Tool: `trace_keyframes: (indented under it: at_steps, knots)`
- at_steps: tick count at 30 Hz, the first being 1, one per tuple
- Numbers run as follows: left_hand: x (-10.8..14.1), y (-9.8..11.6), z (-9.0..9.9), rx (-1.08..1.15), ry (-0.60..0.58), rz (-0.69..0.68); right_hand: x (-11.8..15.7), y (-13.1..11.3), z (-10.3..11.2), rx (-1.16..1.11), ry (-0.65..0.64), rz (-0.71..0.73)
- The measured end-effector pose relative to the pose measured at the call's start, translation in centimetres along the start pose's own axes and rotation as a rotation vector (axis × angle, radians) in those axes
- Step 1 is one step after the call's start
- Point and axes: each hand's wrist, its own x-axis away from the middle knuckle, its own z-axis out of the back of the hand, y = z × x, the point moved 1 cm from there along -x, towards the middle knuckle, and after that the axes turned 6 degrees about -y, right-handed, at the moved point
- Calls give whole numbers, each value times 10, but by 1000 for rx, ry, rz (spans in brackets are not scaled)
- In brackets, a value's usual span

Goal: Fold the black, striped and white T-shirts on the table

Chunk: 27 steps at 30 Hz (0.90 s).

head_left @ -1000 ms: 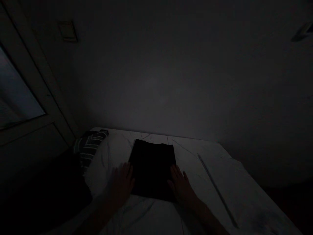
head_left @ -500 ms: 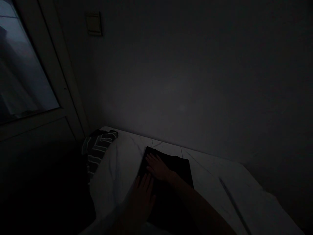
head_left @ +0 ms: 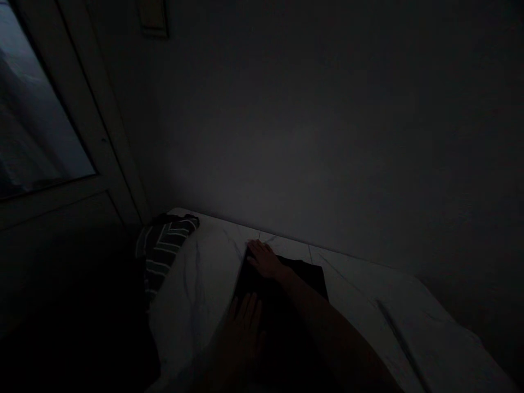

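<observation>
Touching dark cloth (head_left: 282, 333), hands (head_left: 241, 333) (head_left: 265, 261) flat, marbled tabletop (head_left: 215, 256)

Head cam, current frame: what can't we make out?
All in the head view:
Black flat item: folds and near edge lost in darkness; right forearm crosses it.
Its far left corner: covered by the right hand.
Left hand: wrist fades into shadow.
Wall fixture: top cut off by the upper edge.
Door: cut off by the left edge; scene through its glass blurred.
</observation>
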Motion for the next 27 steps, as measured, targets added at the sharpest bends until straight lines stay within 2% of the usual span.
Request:
trace_keyframes:
  at_steps: [3, 6, 8, 11, 14, 17, 22, 27]
  knots:
    - [1, 1, 6, 16, -16, 3, 28, -7, 0, 10, 80, -9]
    - [-5, 4, 18, 32, -12, 47, 76, -9, -13, 33, 144, 28]
    - [-22, 5, 28, 38, -9, 32, 108, -6, -25, 34, 149, 12]
    - [-66, -2, 39, 36, -49, -63, 139, 7, -33, 24, 118, -67]
    - [-113, -17, 38, 26, -120, -65, 146, 27, -26, 32, 71, -154]
    - [-141, -33, 27, -5, -164, -15, 144, 56, -15, 30, 50, -263]
    - [-148, -51, 10, -30, -143, 4, 146, 95, -20, 15, 74, -360]
    - [-146, -52, 12, -33, -177, 2, 147, 104, -32, 28, 108, -354]
